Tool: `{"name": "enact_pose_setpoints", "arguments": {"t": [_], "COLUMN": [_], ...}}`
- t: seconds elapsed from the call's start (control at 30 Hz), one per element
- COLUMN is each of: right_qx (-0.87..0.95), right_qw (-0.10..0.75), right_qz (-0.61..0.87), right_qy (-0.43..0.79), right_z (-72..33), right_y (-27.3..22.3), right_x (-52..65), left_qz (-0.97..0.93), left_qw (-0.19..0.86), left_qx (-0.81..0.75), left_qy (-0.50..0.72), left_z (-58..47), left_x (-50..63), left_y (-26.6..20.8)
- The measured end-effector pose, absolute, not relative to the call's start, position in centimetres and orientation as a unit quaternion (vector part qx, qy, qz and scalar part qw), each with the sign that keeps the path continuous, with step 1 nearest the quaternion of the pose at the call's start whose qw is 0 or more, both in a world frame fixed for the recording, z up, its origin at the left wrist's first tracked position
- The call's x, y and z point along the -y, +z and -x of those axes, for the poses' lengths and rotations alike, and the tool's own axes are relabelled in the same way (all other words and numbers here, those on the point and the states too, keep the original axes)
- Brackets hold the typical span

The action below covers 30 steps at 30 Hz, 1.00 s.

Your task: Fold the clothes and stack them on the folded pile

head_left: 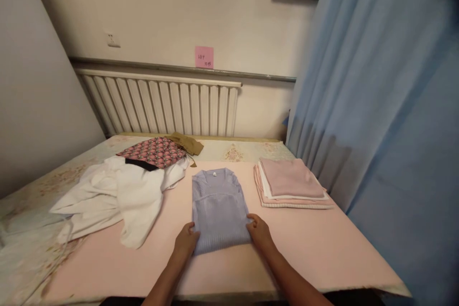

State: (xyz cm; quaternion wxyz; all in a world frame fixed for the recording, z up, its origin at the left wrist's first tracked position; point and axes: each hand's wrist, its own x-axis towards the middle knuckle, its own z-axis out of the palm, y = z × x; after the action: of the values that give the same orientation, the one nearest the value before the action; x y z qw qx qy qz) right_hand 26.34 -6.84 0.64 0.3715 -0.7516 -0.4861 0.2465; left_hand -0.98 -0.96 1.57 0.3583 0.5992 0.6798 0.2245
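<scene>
A lavender ribbed top [220, 217], folded into a neat rectangle with its neckline and small label at the far end, lies in front of me. My left hand [186, 240] pinches its left edge near the bottom corner. On the opposite side my right hand [258, 232] grips the right edge, thumb and fingers closed on the fabric. The garment rests on a pink cloth [304, 244] spread over the table. Fingertips under the fabric are partly hidden.
To the left lies a loose heap: a white garment [118, 196], a pink patterned cloth [156, 152] and an olive piece [186, 143]. A stack of folded clothes [290, 181] sits at the right. A blue curtain [358, 105] borders the right side; a radiator [161, 100] stands behind.
</scene>
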Motion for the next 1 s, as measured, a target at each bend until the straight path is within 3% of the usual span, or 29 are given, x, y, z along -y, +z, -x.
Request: {"name": "enact_pose_setpoints", "arguments": {"t": [0.7, 0.9, 1.0], "right_qx": [0.527, 0.524, 0.519], "right_qw": [0.378, 0.374, 0.359], "right_qz": [0.745, 0.748, 0.758], "right_qy": [0.156, 0.161, 0.166], "right_z": [-25.0, -25.3, -25.3], "right_y": [0.2, 0.3, 0.4], "right_x": [14.3, 14.4, 14.1], "left_qz": [-0.649, -0.744, -0.786], "left_qw": [0.269, 0.042, -0.005], "left_qx": [-0.684, -0.604, -0.538], "left_qy": [0.195, 0.284, 0.305], "left_z": [1.7, 0.1, -3.0], "left_x": [8.0, 8.4, 7.7], "left_y": [1.2, 1.5, 1.7]}}
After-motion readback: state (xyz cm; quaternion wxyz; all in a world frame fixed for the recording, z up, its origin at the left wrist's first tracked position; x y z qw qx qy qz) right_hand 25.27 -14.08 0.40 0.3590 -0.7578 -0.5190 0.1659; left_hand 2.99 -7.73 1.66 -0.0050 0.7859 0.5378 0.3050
